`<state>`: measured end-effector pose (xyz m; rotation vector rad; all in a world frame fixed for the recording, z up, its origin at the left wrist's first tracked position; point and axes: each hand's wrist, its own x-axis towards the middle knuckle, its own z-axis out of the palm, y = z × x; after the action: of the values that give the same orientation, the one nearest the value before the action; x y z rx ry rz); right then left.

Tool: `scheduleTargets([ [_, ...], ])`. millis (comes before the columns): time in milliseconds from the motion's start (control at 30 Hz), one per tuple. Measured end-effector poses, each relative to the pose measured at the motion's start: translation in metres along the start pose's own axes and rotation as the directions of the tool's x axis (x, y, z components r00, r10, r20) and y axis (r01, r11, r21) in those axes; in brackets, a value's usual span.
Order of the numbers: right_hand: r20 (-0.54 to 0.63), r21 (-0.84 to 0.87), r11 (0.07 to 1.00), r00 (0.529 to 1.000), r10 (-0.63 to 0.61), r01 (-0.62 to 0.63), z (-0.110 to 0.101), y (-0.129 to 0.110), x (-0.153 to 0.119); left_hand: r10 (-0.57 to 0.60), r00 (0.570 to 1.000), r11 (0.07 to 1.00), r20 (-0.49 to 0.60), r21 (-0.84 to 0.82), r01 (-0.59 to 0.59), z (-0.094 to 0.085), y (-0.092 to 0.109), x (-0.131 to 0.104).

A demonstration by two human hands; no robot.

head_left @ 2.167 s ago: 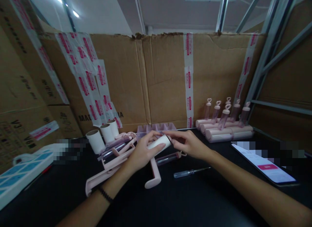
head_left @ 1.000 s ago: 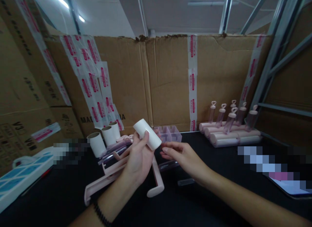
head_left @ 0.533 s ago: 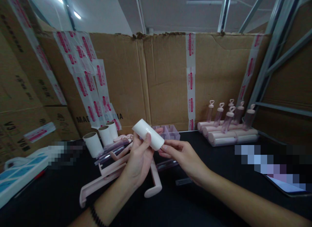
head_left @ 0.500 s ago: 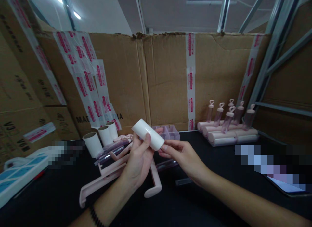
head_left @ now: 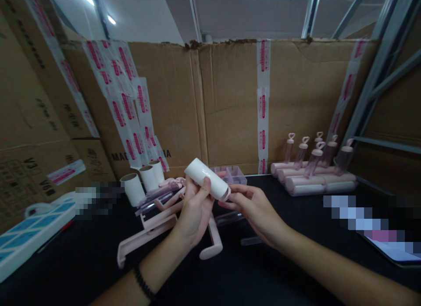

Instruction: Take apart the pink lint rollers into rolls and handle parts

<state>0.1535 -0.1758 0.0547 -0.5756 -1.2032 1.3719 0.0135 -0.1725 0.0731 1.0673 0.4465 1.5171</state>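
Observation:
My left hand (head_left: 198, 205) is wrapped round a white lint roller refill (head_left: 205, 176), tilted down to the right, with the thumb across its side. The fingers of my right hand (head_left: 248, 205) pinch the lower right end, where an edge of the white sheet lifts slightly. Below my hands, a pale pink roller handle (head_left: 213, 242) lies on the black table, partly hidden by my left wrist. More pink handles (head_left: 144, 236) and clear purple covers (head_left: 154, 203) lie to the left. Three white rolls with cardboard cores (head_left: 133, 188) stand behind them.
A purple divided tray (head_left: 235, 174) sits against the cardboard wall (head_left: 230, 100). At the right back are stacked pink rollers (head_left: 305, 183) with small heart-topped tubes (head_left: 316, 161) on them. A power strip (head_left: 36, 231) lies left, and a phone-like device (head_left: 388, 247) right.
The right end of the roll now shows a lifted sheet edge at my right fingers. The whole view has shifted slightly; both hands keep their hold.

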Motion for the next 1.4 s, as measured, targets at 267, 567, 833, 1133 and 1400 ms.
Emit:
scheduleTargets([
  [267, -0.062, 0.260, 0.952, 0.981, 0.185, -0.163, 0.006, 0.000, -0.006, 0.096, 0.995, 0.973, 0.030, 0.208, -0.100, -0.006, -0.012, -0.003],
  [567, -0.100, 0.339, 0.922, 0.967, 0.233, -0.187, 0.006, 0.008, -0.007, 0.065, 0.997, 0.979, 0.036, 0.192, -0.071, -0.008, -0.007, -0.006],
  [833, -0.037, 0.412, 0.897, 0.980, 0.194, -0.162, 0.005, 0.012, -0.007, 0.069, 0.997, 0.987, 0.024, 0.141, -0.072, -0.002, -0.003, -0.006],
  [1133, -0.015, 0.411, 0.902, 0.989, 0.148, -0.129, 0.004, 0.015, -0.007, 0.038, 0.999, 0.997, -0.034, 0.070, -0.035, -0.003, 0.001, -0.002],
  [1400, -0.119, 0.317, 0.945, 0.985, 0.124, -0.081, -0.006, 0.016, 0.000, 0.225, 0.973, 0.948, -0.042, 0.242, -0.209, 0.004, 0.032, 0.008],
])
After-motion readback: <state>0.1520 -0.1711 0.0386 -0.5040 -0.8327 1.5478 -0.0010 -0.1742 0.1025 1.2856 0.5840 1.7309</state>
